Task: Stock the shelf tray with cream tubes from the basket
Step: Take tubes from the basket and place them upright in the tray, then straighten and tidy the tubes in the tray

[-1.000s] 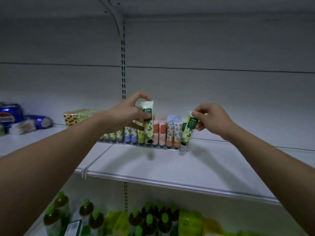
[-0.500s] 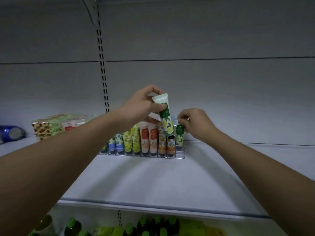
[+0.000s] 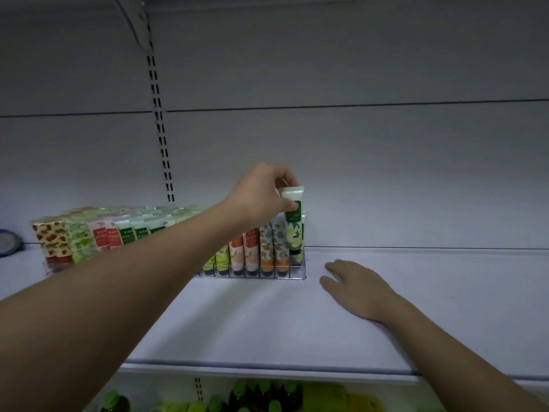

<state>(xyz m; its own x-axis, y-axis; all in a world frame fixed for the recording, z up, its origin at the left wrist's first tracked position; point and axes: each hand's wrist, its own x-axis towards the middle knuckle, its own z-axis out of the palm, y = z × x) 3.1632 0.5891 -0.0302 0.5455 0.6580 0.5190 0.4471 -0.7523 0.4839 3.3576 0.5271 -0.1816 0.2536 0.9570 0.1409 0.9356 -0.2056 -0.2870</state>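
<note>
Head view shows my left hand pinching a white-and-green lemon-print cream tube by its top, cap down, over the rightmost slot of the clear plastic shelf tray. My right hand lies flat and empty on the white shelf, just right of the tray. Every slot I can see is filled, so stocking looks nearly done. The basket is out of view.

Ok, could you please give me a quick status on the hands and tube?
Left hand pinching green tube over tray end slot. Right hand flat on shelf. Nothing blocking.
</note>
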